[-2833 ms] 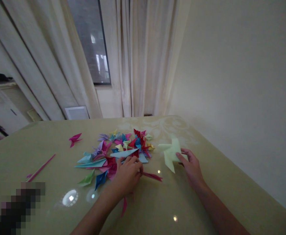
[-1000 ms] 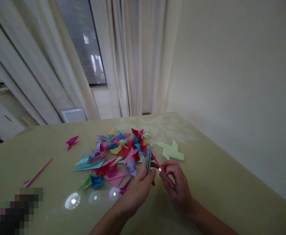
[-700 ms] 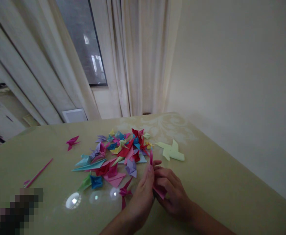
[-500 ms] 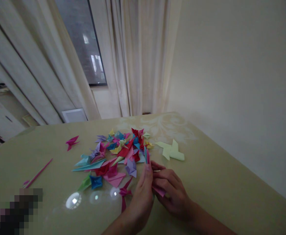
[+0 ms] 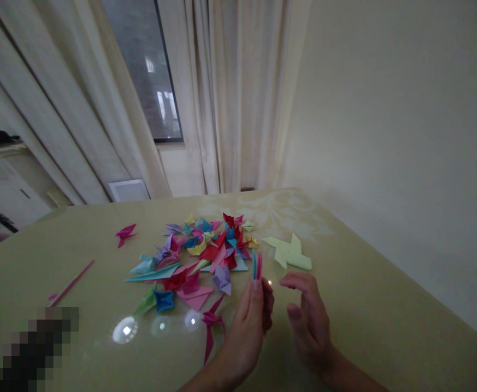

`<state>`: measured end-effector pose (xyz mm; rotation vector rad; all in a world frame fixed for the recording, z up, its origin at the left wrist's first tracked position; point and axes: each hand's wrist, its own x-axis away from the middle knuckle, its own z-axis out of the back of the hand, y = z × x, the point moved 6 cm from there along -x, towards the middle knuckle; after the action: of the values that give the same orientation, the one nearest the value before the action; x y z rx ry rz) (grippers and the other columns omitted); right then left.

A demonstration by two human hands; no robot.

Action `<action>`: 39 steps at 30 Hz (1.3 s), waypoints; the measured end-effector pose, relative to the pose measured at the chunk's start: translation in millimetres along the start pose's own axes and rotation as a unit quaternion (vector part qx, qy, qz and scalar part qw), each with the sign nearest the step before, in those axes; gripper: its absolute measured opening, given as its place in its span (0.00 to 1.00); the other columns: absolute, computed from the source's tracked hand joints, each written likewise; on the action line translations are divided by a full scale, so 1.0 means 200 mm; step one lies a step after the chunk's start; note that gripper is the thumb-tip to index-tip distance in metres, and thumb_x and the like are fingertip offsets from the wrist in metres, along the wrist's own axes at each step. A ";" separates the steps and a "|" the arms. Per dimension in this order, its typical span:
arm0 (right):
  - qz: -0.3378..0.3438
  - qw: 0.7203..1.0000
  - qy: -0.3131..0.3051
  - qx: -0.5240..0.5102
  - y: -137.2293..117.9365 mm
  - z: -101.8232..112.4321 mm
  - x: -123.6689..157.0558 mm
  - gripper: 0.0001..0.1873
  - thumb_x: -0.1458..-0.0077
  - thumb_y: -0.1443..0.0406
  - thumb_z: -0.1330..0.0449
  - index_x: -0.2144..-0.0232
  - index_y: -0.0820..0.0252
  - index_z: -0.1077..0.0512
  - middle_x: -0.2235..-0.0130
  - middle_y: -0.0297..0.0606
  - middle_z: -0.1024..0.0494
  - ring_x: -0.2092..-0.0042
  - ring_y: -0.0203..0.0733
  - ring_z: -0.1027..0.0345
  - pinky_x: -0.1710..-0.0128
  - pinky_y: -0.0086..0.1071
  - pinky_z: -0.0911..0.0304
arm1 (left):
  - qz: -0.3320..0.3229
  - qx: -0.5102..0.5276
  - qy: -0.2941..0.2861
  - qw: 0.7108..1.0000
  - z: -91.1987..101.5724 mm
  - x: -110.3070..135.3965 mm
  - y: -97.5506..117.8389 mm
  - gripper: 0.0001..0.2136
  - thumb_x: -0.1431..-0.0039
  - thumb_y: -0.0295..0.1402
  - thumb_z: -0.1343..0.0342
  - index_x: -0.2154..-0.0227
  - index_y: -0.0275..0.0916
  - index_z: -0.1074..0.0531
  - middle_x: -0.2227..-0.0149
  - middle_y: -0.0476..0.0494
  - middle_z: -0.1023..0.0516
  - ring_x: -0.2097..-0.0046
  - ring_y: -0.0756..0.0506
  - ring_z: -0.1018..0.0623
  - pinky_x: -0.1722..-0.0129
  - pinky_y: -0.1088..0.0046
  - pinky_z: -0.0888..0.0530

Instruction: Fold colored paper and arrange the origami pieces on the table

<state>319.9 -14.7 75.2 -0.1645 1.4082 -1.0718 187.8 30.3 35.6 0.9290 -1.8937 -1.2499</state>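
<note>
Glossy table: paper strips upright, pinched in left grip; right grip released alongside.

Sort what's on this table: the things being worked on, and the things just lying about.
In hand: left hand, pinching the blue and pink folded pieces upright; right hand, open beside them.
Lying about: colourful origami pile; pale green piece; pink stick; lone magenta piece.
</note>
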 end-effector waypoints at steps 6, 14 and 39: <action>-0.333 0.905 -0.071 -0.256 0.20 -0.13 -0.03 0.22 0.41 0.50 0.31 0.50 0.55 0.22 0.69 0.31 0.29 0.76 0.33 0.41 0.80 0.26 0.41 | 0.064 -0.115 -0.136 0.982 -0.05 0.01 -0.06 0.30 0.34 0.67 0.58 0.61 0.42 0.34 0.72 0.57 0.41 0.74 0.51 0.43 0.75 0.74 0.44; -0.398 0.851 -0.053 -0.338 0.27 -0.16 0.00 0.20 0.50 0.49 0.24 0.67 0.57 0.22 0.77 0.27 0.32 0.80 0.32 0.45 0.83 0.26 0.47 | 0.028 -0.218 -0.137 0.966 -0.04 0.01 0.09 0.27 0.28 0.59 0.62 0.63 0.41 0.29 0.71 0.55 0.39 0.71 0.49 0.38 0.70 0.72 0.40; -0.408 0.857 -0.025 -0.313 0.39 -0.12 -0.02 0.26 0.61 0.47 0.19 0.74 0.61 0.21 0.78 0.31 0.27 0.79 0.31 0.37 0.79 0.25 0.41 | 0.020 -0.767 -0.031 0.641 0.70 -0.14 0.39 0.07 0.37 0.34 0.39 0.60 0.39 0.20 0.56 0.34 0.16 0.53 0.31 0.17 0.58 0.61 0.27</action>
<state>339.0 41.8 20.3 -1.3554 1.6336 -1.2059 69.8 140.6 61.8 -0.1473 -0.2826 -2.1229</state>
